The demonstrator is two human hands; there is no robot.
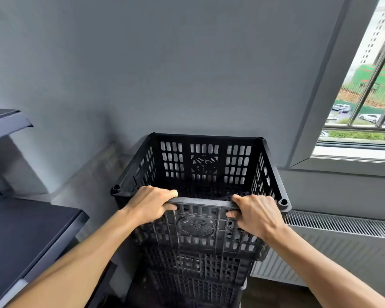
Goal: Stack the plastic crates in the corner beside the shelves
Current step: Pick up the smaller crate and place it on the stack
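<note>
A black slotted plastic crate sits on top of a stack of other black crates against the grey wall. My left hand grips the near rim of the top crate left of centre, fingers curled over the edge. My right hand grips the same rim right of centre. The top crate looks empty inside. The bottom of the stack runs out of view.
Dark shelves stand at the left, with a higher shelf above. A white radiator runs along the wall to the right of the stack, below a window with metal bars.
</note>
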